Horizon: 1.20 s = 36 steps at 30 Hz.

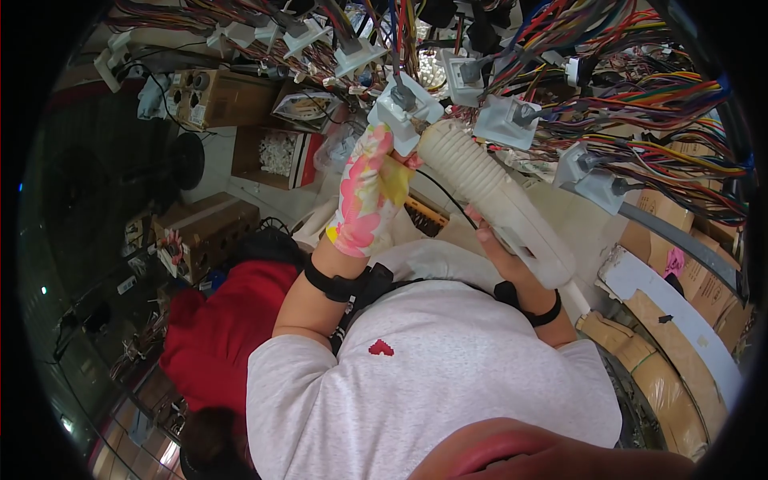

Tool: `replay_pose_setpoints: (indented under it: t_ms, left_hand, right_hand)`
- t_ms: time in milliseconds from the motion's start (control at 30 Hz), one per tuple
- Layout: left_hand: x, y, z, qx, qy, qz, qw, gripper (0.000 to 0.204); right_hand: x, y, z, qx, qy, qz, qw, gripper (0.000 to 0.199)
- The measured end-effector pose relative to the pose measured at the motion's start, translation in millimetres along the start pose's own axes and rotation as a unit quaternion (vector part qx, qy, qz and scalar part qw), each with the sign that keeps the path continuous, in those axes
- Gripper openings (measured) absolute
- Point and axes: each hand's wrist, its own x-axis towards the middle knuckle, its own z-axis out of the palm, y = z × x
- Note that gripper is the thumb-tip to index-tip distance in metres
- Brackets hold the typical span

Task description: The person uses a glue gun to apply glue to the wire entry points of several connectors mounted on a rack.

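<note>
My left hand [384,164], in a pink, white and yellow flowered covering, is closed at the lower edge of a white plastic housing [410,94]. Most of its fingers are hidden. A grey lump sits where coloured wires leave this housing. My right hand [498,246] grips a large white hand-held tool with a ribbed barrel [512,212] from below. The barrel's front end lies close to the housing, just right of my left hand. A thin black cable [444,190] passes between my hands.
Similar white housings [508,122] hang on bundled coloured wires [664,100] across the top and right. Open cardboard boxes [228,96] stand at upper left, another box [210,232] below them. A person in red [240,320] is at my left. A curved white-edged board [680,316] lies right.
</note>
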Motion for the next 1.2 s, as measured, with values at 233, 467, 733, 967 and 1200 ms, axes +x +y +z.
replay_pose_setpoints:
  t_ms: [233,467,733,967,1200]
  left_hand:
    - [6.4,-1.3,-7.6,-0.005,-0.026,-0.023,0.999,0.03]
    - [8.3,-3.7,-11.7,-0.032,0.005,-0.027,0.999,0.031]
    - [9.2,-2.0,-11.3,0.024,-0.013,-0.002,1.0,0.033]
    - [6.7,-0.5,-14.3,-0.014,0.015,-0.03,0.999,0.035]
    - [9.5,-0.1,-8.9,-0.02,0.025,-0.023,0.999,0.036]
  right_hand:
    - [-4.0,-4.2,-6.1,0.023,-0.028,0.037,0.999,0.022]
    - [-3.3,-2.2,-3.7,0.071,-0.045,0.062,0.995,0.013]
    - [-0.1,-4.5,-2.9,0.117,-0.034,0.103,0.987,0.008]
    - [-3.5,-3.3,-3.7,0.051,-0.056,0.078,0.994,0.008]
    - [2.0,-6.7,-3.8,0.052,-0.053,0.054,0.996,0.008]
